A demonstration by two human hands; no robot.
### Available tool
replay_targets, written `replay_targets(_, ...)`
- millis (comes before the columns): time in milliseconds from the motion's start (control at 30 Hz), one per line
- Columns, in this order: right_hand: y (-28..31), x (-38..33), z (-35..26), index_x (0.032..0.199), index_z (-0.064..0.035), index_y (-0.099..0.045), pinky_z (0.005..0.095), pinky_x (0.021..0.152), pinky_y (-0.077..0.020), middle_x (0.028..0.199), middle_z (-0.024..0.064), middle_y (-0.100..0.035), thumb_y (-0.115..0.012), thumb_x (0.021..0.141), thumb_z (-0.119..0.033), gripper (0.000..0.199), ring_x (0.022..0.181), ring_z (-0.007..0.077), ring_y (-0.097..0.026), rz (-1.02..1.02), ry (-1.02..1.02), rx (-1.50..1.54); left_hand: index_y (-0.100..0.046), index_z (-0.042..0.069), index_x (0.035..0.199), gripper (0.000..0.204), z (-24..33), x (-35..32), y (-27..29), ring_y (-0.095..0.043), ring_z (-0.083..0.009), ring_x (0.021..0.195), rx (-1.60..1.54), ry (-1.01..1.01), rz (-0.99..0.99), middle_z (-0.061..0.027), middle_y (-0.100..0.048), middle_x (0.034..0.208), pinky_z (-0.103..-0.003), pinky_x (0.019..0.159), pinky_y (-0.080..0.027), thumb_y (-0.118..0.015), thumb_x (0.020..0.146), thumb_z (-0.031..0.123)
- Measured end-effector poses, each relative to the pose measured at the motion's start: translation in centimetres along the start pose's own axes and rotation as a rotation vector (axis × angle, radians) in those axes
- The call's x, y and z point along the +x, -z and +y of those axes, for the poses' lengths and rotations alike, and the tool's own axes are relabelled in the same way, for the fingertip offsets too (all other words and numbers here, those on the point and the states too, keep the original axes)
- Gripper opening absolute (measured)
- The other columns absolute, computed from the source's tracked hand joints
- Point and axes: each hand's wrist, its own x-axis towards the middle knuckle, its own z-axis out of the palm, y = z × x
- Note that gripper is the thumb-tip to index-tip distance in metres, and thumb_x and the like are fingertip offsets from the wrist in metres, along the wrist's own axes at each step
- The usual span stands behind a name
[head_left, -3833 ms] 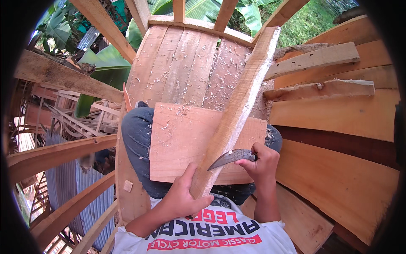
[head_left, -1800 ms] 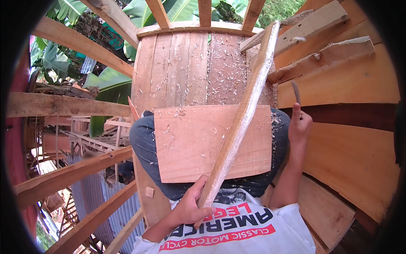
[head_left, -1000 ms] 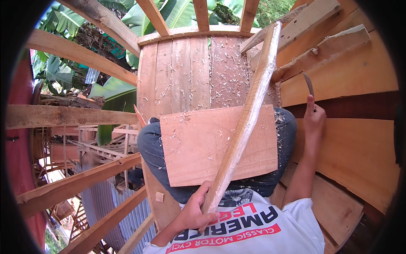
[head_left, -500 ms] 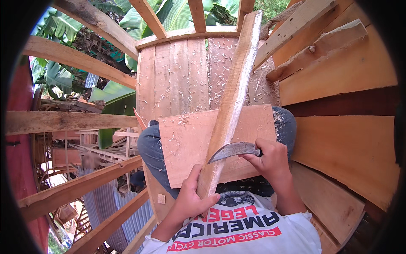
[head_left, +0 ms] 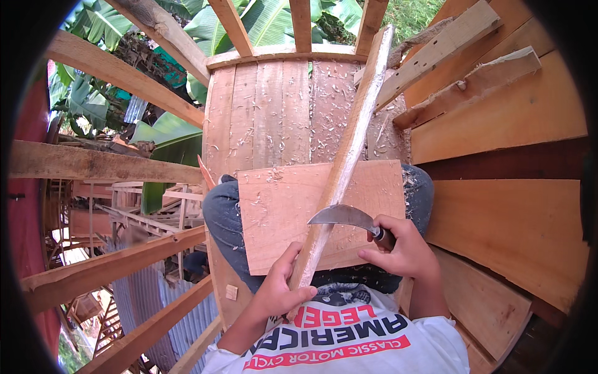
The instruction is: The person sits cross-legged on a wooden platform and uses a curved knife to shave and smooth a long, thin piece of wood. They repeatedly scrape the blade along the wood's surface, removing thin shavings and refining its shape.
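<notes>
- Head view, nearest first: my left hand (head_left: 278, 293) is wrapped around the lower end of the long wooden stick (head_left: 346, 159); my fingers (head_left: 291, 257) are curled closed on its left side and my thumb is on its right.
- Just right of that grip, my right hand (head_left: 403, 252) is clenched around the dark handle of a curved knife (head_left: 349, 218).
- The blade runs leftward from my right fingers (head_left: 374, 255) and its tip touches the stick just above my left hand.
- Under both hands a flat wooden board (head_left: 280, 212) lies across my lap, on my dark trousers (head_left: 224, 215); the stick lies diagonally over it.
- From my left fingers the stick climbs up and to the right, its far end reaching the top of the picture.
- Beyond the board, further from my fingers, is a plank floor (head_left: 268, 118) strewn with pale wood shavings.
- Right of my right hand, broad planks (head_left: 511, 218) are stacked, with two rougher battens (head_left: 461, 81) above them.
- Left of my left hand, bare wooden beams (head_left: 93, 165) cross open space, corrugated sheet below them.
- Farthest off, big green leaves (head_left: 261, 25) show past the floor's edge.
</notes>
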Motion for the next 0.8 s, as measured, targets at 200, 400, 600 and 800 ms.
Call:
replay_targets(200,-0.4,-2.4,1.1,0.121,0.0031,-0.053,0.0197,0.055,-0.0393,0.07,-0.0014,-0.055,-0.063,0.086,-0.005,0.037,0.063,0.0033,-0.049,-0.276,-0.048,0.493,-0.041,0.002,0.118,0.07,1.4,0.9,0.0,-0.045,-0.0049,0.058,-0.087,-0.048,-0.012,0.0028,-0.045,0.072,-0.019,0.052,-0.035,-0.077,0.065,0.029)
replay_targets(400,-1.9,-2.7,3.1,0.118,0.0046,-0.055,0.0168,0.043,-0.0345,0.074,0.0013,-0.058,-0.06,0.085,0.0,0.034,0.049,0.0019,-0.045,-0.201,0.414,0.231,-0.042,0.002,0.117,0.071,1.2,0.8,-0.1,-0.045,-0.0051,0.059,-0.099,-0.026,-0.056,0.0024,-0.045,0.073,-0.019,0.052,-0.034,-0.078,0.064,0.032)
replay_targets(600,0.2,-2.9,0.4,0.119,0.0053,-0.056,0.0222,0.077,-0.0474,0.098,0.0094,-0.067,-0.064,0.083,0.0,0.037,0.088,0.0087,-0.059,-0.241,-0.09,0.479,-0.042,0.002,0.116,0.072,0.0,0.7,-0.6,-0.042,-0.0049,0.057,-0.17,-0.058,-0.059,0.0027,-0.043,0.072,-0.019,0.051,-0.033,-0.079,0.064,0.034)
replay_targets(800,-0.7,-2.7,1.0,0.116,0.0048,-0.059,0.0213,0.07,-0.0471,0.093,0.0061,-0.066,-0.065,0.083,-0.002,0.034,0.08,0.0066,-0.058,-0.04,-0.059,0.502,-0.041,0.002,0.115,0.072,1.0,1.1,-0.7,-0.038,-0.0044,0.052,-0.218,-0.01,-0.095,0.0036,-0.042,0.064,-0.019,0.049,-0.03,-0.079,0.062,0.032)
